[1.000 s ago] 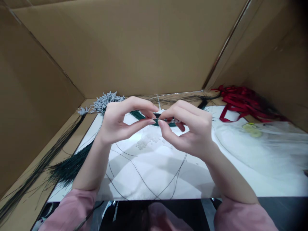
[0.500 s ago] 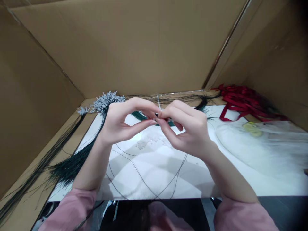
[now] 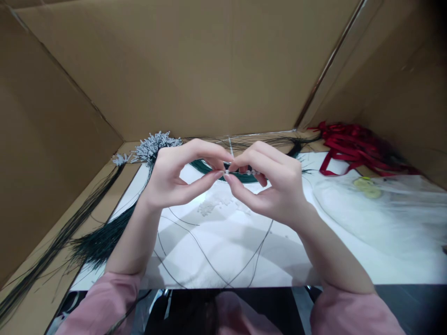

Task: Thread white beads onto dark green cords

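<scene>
Between my two hands runs a thin wire with small white beads (image 3: 248, 172) on it. My left hand (image 3: 171, 179) is closed in a pinch of thumb and forefinger at a white bead on the left part of this wire. Just to its right, my right hand (image 3: 275, 181) pinches the same wire with thumb and fingertips, and a few more beads show beneath its curled fingers. Thin dark wires (image 3: 206, 253) hang or lie below both hands. Under them, a small heap of white beads (image 3: 218, 203) is spread on the white board (image 3: 195, 274).
At the left stands a bundle of green wires (image 3: 104, 239) with pale beaded tips (image 3: 157, 145). Dark wires (image 3: 66, 232) lie beside it. Green wire (image 3: 199, 166) curves behind my hands. Red ribbon (image 3: 359, 146) and a clear plastic bag (image 3: 377, 218) lie right. Cardboard walls (image 3: 209, 70) surround the board.
My fingertips have parted slightly, so a white bead now shows between them. More beads on the wire have come into sight under my right hand.
</scene>
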{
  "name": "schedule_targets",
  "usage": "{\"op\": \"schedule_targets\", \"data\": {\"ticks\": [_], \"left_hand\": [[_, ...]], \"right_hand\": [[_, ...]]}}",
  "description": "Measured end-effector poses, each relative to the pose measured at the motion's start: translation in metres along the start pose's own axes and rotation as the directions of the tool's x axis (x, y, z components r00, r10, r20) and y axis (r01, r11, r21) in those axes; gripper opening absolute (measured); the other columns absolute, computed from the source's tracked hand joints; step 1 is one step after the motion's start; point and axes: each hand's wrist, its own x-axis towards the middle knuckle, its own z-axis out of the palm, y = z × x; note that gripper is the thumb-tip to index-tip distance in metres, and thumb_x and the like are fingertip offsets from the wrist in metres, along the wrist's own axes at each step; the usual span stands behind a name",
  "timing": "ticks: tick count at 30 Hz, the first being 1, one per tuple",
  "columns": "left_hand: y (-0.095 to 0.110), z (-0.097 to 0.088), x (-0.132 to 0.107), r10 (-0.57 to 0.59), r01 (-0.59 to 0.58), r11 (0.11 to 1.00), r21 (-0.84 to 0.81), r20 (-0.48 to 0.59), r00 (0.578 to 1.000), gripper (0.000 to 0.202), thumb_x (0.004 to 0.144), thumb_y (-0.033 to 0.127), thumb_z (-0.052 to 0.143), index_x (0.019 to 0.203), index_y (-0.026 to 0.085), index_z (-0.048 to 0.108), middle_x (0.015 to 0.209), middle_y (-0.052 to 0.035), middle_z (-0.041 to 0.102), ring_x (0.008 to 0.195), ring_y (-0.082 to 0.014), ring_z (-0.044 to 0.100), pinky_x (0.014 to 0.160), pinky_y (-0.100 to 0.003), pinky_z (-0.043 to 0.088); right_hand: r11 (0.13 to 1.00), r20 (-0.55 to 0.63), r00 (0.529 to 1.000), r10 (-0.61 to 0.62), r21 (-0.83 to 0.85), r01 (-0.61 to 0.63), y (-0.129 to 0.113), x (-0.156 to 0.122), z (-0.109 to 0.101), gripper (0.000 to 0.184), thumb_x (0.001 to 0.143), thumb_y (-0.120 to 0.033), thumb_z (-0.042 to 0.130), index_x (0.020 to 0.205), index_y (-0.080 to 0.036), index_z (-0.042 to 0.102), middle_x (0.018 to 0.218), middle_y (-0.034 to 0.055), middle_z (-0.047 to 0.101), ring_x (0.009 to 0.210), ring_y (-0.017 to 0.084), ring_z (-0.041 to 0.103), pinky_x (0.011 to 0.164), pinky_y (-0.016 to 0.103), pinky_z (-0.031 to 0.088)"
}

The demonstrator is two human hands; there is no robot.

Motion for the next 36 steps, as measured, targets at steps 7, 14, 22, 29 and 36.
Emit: {"op": "schedule_targets", "data": {"ticks": [7,14,22,29,36], "left_hand": [[0.002,0.001,0.000,-0.043,0.043,0.999,0.017,-0.017,0.999,0.042,0.073,0.001,0.069,0.110,0.021,0.067,0.093,-0.0013,0.073,0.074,-0.0148,0.070,0.066,-0.027,0.060],[0.004,0.002,0.001,-0.035,0.036,0.999,0.040,-0.021,0.999,0.040,0.074,0.000,0.068,0.107,0.022,0.068,0.091,0.0003,0.073,0.074,-0.0133,0.069,0.067,-0.025,0.060],[0.005,0.002,0.000,-0.072,0.072,0.997,0.033,-0.012,0.997,0.032,0.077,0.004,0.068,0.103,0.023,0.067,0.087,-0.0011,0.071,0.072,-0.0147,0.069,0.065,-0.028,0.058],[0.007,-0.001,-0.001,-0.097,0.097,0.994,0.058,0.003,0.995,0.035,0.076,0.004,0.068,0.102,0.027,0.066,0.087,0.0009,0.071,0.072,-0.0155,0.068,0.064,-0.030,0.059],[0.009,-0.002,-0.002,-0.133,0.133,0.988,0.079,-0.008,0.991,0.039,0.077,0.004,0.067,0.105,0.031,0.065,0.091,0.0005,0.070,0.076,-0.0171,0.068,0.066,-0.033,0.059]], "right_hand": [[1.000,-0.002,1.000,-0.013,0.006,0.013,-0.001,0.002,-0.001,0.011,0.077,-0.006,0.058,0.082,-0.013,0.066,0.073,0.0007,0.058,0.061,0.010,0.048,0.057,0.023,0.040],[1.000,0.019,1.000,-0.007,0.003,0.007,-0.001,0.003,0.000,0.014,0.075,-0.006,0.057,0.082,-0.013,0.066,0.074,0.0018,0.058,0.059,0.010,0.046,0.056,0.024,0.040],[1.000,0.042,0.999,0.018,-0.006,-0.017,-0.001,0.001,-0.002,0.012,0.074,-0.007,0.055,0.078,-0.016,0.062,0.074,0.0007,0.057,0.059,0.010,0.044,0.056,0.024,0.039],[1.000,0.025,1.000,0.009,0.015,-0.010,-0.002,0.002,-0.002,0.010,0.072,-0.005,0.056,0.071,-0.015,0.056,0.070,-0.0008,0.049,0.060,0.009,0.042,0.057,0.023,0.037],[1.000,0.017,1.000,-0.001,0.014,0.001,-0.002,0.003,-0.003,0.009,0.074,-0.006,0.057,0.073,-0.016,0.057,0.069,-0.0011,0.050,0.060,0.009,0.043,0.057,0.023,0.038]]}}
